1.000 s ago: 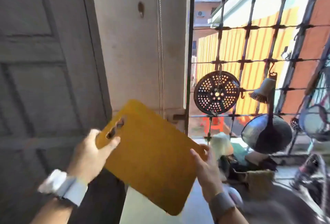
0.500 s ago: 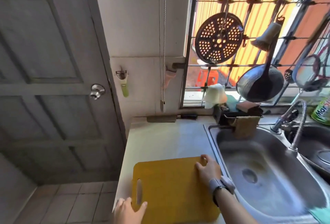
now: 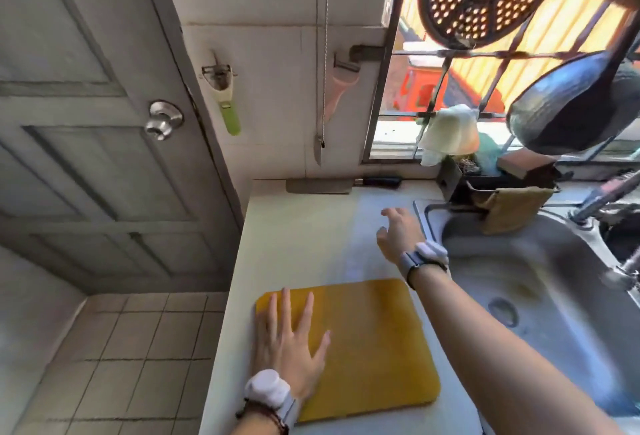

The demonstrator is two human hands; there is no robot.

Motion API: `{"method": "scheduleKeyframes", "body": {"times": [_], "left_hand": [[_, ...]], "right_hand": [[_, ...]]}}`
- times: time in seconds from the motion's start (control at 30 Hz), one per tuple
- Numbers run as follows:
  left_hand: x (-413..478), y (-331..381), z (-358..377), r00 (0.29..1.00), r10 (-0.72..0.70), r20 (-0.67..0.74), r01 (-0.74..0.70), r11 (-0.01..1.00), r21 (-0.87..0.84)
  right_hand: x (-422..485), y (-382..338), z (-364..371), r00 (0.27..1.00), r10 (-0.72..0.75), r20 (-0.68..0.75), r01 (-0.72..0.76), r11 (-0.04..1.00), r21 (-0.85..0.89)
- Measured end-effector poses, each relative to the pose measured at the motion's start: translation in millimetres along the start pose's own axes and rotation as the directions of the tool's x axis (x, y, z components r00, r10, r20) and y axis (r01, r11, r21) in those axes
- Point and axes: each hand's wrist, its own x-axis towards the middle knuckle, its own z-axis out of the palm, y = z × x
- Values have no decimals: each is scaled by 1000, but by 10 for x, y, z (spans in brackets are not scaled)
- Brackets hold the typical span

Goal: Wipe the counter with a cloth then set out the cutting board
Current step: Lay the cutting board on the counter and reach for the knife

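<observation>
Yellow cutting board (image 3: 374,348) lies flat on the counter (image 3: 311,233) beside the sink (image 3: 519,282), left hand (image 3: 291,341) spread flat on it, right hand (image 3: 398,230) open and empty above the counter, so set-out looks essentially done.

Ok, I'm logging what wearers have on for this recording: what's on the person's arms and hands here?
Both forearms are bare, no sleeves or gloves. The left hand has a chunky white device on a pale grey strap at the wrist, with a thin dark beaded bracelet just behind it. The right hand carries a matching white device on a grey strap, plus a thin black band beside it.
</observation>
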Motion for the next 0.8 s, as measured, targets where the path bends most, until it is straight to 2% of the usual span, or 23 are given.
{"method": "scheduleKeyframes", "body": {"times": [0.17,0.3,0.43,0.53,0.6,0.7,0.8], "left_hand": [[9,-69,193,1000,18,-10,-18,999,44],[-30,-65,178,999,25,-48,-22,998,54],[-36,-43,139,999,7,-50,-4,999,44],[-48,-33,112,998,8,-60,-6,999,32],[-74,-21,87,998,14,-59,-12,1000,27],[-60,-16,67,997,19,-70,-18,1000,20],[-32,-38,98,996,18,-86,-18,1000,-6]], "right_hand": [[972,-41,111,989,-132,61,140,980,-142],[1345,-68,218,969,-179,167,226,920,-320],[1455,-28,266,957,-206,203,280,839,-468],[1286,-14,65,896,-291,336,415,819,-397],[956,3,-127,873,-336,353,455,823,-341],[290,64,-362,919,-314,240,370,897,-242],[-682,192,-403,969,-174,174,190,978,-83]]}}
